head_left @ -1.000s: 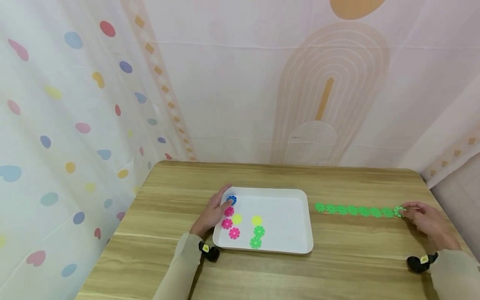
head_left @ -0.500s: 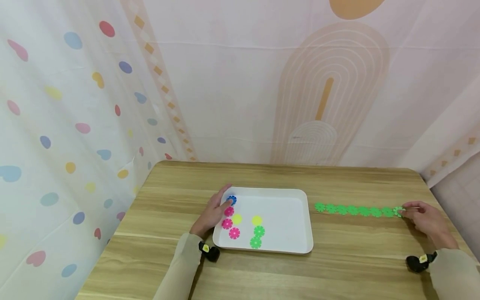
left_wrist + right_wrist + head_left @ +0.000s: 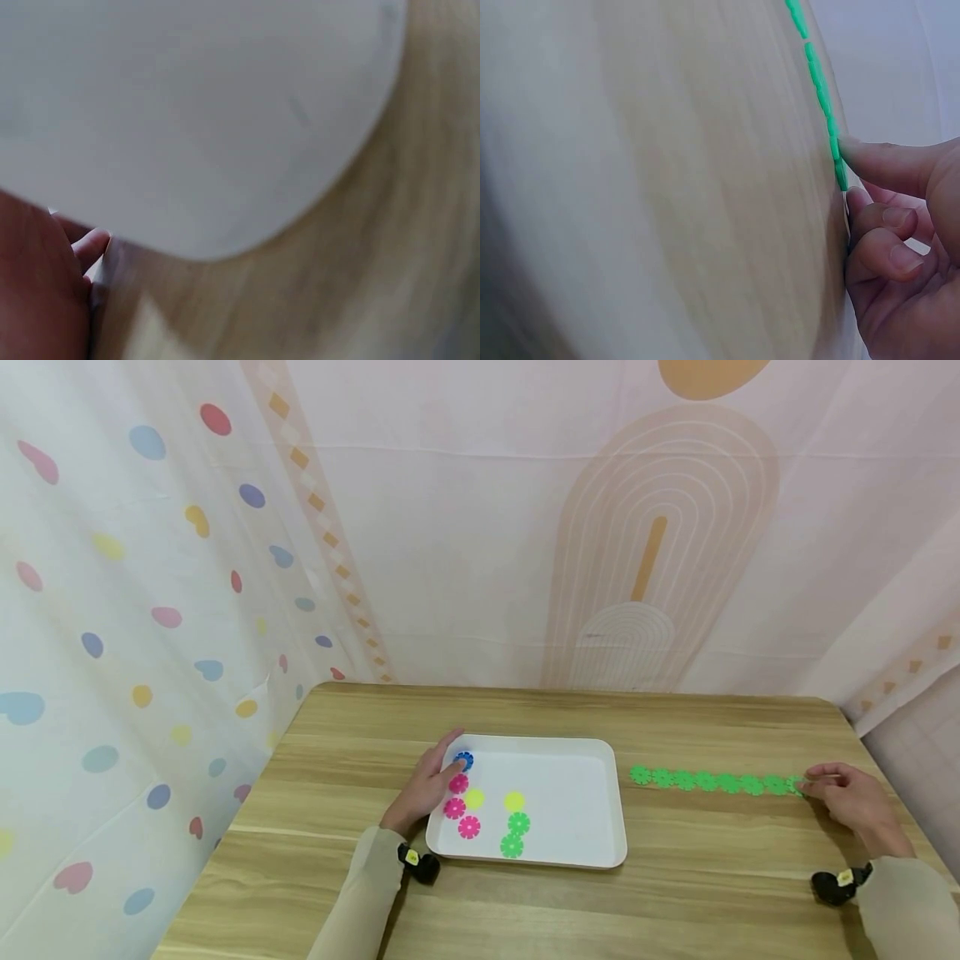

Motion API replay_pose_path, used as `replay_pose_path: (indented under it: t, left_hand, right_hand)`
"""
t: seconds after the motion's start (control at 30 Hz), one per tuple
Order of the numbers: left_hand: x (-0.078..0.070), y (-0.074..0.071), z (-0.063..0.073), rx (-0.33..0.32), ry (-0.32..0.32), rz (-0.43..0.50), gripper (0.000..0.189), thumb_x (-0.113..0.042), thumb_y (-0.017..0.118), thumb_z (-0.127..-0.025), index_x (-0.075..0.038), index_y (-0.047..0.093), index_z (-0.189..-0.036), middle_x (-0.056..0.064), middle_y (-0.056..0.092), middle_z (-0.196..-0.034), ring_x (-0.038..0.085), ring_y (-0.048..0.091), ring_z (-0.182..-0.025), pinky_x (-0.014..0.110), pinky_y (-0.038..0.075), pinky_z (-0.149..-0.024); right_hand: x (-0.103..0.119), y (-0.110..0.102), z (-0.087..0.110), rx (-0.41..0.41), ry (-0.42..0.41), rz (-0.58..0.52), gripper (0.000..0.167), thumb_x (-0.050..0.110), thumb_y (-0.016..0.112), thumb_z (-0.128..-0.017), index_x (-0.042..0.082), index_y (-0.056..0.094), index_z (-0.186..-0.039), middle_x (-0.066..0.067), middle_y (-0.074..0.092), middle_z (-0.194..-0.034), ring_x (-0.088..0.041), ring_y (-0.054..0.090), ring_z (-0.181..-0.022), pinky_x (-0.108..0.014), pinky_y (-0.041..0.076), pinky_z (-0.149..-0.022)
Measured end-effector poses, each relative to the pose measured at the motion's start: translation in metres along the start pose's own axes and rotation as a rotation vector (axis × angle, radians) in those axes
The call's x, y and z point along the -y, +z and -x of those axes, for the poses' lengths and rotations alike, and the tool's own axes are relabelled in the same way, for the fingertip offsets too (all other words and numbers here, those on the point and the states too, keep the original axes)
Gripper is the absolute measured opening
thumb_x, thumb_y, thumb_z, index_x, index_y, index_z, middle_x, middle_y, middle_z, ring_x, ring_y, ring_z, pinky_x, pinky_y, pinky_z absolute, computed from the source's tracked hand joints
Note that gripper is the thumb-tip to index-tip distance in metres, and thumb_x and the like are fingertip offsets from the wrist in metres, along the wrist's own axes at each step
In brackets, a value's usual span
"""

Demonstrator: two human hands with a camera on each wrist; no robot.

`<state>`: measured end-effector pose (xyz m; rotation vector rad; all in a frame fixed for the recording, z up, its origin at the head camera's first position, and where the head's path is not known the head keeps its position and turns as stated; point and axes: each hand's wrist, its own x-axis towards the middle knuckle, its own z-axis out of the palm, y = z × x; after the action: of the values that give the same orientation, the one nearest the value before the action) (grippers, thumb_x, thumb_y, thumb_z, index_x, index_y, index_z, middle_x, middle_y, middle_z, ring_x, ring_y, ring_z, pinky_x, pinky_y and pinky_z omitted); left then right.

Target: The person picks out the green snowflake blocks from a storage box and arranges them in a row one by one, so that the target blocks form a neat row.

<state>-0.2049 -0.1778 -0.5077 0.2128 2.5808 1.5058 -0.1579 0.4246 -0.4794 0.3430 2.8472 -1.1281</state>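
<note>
My left hand [image 3: 422, 789] grips the left side of a white tray [image 3: 573, 789], its thumb inside by a blue notched disc [image 3: 467, 760]. The left wrist view shows mostly the tray's pale outer wall [image 3: 187, 112]. To the right, a straight row of green snowflake discs [image 3: 727, 782] lies on the table. My right hand [image 3: 855, 797] pinches the disc at the row's right end, thumb and fingertips partly covering it. In the right wrist view the thumb [image 3: 892, 165] lies against that last green disc [image 3: 841, 174], other fingers curled beside it.
Inside the tray lie several pink discs [image 3: 454, 808], two yellow discs [image 3: 513, 802] and two green discs [image 3: 518, 823]. A wooden table [image 3: 600, 910] carries everything, and a patterned curtain [image 3: 465, 543] hangs behind its far edge.
The green disc at the row's right end has tilted down flatter in line, and more of it is under my right fingertips. My left hand and the tray hold still.
</note>
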Motion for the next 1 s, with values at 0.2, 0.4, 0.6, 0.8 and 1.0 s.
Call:
replay_pose_path:
  t: [0.2,0.4,0.6,0.8,1.0]
  left_hand:
    - [0.001,0.001,-0.001,0.001,-0.003,-0.002,0.055,-0.026,0.047,-0.105,-0.027,0.028,-0.157,0.006,0.022,-0.164,0.036,0.011,-0.151,0.066,0.006,-0.118]
    - [0.0,0.001,0.0,-0.004,-0.018,-0.007,0.055,-0.028,0.047,-0.105,-0.03,0.029,-0.156,0.005,0.023,-0.164,0.036,0.012,-0.151,0.066,0.008,-0.118]
    - [-0.001,0.001,0.0,-0.002,-0.007,-0.022,0.055,-0.028,0.047,-0.105,-0.029,0.029,-0.156,0.005,0.023,-0.164,0.035,0.014,-0.151,0.065,0.009,-0.118]
    - [-0.001,0.001,-0.001,-0.006,-0.003,-0.025,0.055,-0.028,0.047,-0.105,-0.028,0.028,-0.157,0.004,0.023,-0.164,0.035,0.013,-0.151,0.066,0.01,-0.118]
    - [-0.001,0.001,0.0,-0.01,-0.008,-0.022,0.055,-0.027,0.047,-0.105,-0.028,0.029,-0.157,0.005,0.023,-0.164,0.036,0.013,-0.151,0.065,0.009,-0.118]
  right_hand:
    - [0.002,-0.001,0.0,-0.01,-0.007,0.016,0.043,0.031,0.059,-0.098,-0.009,0.056,-0.115,-0.003,0.06,-0.091,-0.005,0.048,-0.075,-0.022,0.042,-0.059]
    - [0.002,-0.002,0.0,-0.002,-0.012,0.029,0.046,0.033,0.06,-0.098,-0.008,0.057,-0.116,-0.003,0.061,-0.094,-0.004,0.048,-0.078,-0.022,0.04,-0.062]
    - [0.004,-0.001,0.0,-0.002,0.002,-0.017,0.047,0.032,0.055,-0.1,-0.01,0.054,-0.122,-0.004,0.06,-0.094,-0.003,0.05,-0.073,-0.023,0.045,-0.059]
    - [0.023,-0.001,-0.002,0.059,-0.036,0.016,0.058,0.042,0.047,-0.103,-0.008,0.047,-0.134,-0.03,0.052,-0.123,-0.028,0.054,-0.096,-0.032,0.043,-0.069]
    - [0.066,0.01,-0.009,0.1,-0.157,0.019,0.052,0.038,0.054,-0.102,-0.005,0.052,-0.131,-0.025,0.057,-0.119,-0.024,0.054,-0.097,-0.03,0.045,-0.07]
